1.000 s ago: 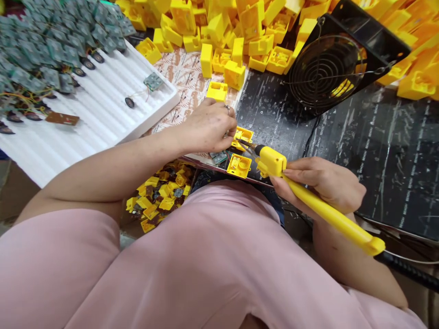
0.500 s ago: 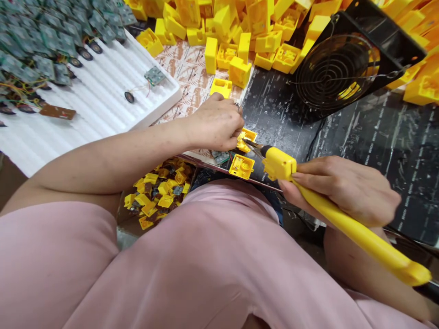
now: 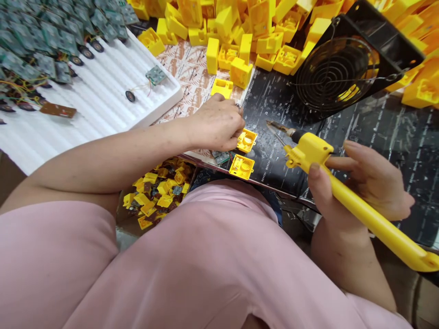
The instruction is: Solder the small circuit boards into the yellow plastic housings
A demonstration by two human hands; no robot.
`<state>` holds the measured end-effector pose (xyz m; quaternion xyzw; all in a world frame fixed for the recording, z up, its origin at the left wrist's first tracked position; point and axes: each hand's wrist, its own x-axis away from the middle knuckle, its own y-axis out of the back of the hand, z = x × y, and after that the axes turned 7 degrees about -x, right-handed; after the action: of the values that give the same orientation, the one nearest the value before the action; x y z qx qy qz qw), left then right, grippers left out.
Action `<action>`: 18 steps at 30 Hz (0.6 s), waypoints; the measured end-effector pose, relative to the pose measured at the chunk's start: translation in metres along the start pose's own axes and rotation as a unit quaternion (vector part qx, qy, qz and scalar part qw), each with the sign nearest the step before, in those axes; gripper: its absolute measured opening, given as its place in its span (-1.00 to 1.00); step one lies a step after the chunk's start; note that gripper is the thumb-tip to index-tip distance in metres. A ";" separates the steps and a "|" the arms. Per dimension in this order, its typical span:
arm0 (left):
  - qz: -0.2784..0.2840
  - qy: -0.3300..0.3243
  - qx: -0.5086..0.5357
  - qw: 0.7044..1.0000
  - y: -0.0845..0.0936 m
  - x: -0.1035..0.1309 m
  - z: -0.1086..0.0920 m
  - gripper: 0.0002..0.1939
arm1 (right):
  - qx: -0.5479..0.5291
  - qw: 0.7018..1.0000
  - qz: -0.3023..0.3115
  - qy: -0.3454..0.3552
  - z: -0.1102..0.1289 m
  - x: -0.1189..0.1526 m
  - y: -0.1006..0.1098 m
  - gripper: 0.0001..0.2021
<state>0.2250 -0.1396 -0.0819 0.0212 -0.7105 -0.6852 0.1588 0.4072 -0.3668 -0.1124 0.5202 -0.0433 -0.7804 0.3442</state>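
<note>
My right hand [image 3: 373,183] grips a yellow soldering iron [image 3: 356,201], thumb on one side and fingers on the other. Its dark tip, with a thin feed tube beside it, points left above the black mat and touches nothing. My left hand [image 3: 219,122] is closed, its fingertips at the left edge of a small open yellow plastic housing [image 3: 247,140]; the fingertips themselves are partly hidden. Nearer to me lies a second yellow housing [image 3: 242,167], with a green circuit board [image 3: 221,157] partly under my left hand. Another yellow housing [image 3: 222,87] sits just beyond my knuckles.
A black fan [image 3: 336,68] stands at the right, before a heap of yellow housings [image 3: 226,27]. On the left, a white foam tray [image 3: 113,96] carries many wired circuit boards [image 3: 51,32]. Below the table edge is a box of yellow parts [image 3: 161,189].
My right hand has drawn the soldering iron right and away from the housing by my left fingers, and its grip has loosened and turned. My left hand has stayed in place.
</note>
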 end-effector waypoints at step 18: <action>0.066 -0.122 -0.014 0.990 -0.002 0.029 -0.027 -0.44 | 0.007 0.983 -0.137 -0.123 -0.009 0.029 0.016 -0.63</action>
<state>0.2041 -0.1731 -0.0775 -0.1121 -0.7150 -0.6802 0.1162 0.4158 -0.3927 -0.1321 0.4233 -0.0195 -0.8780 0.2226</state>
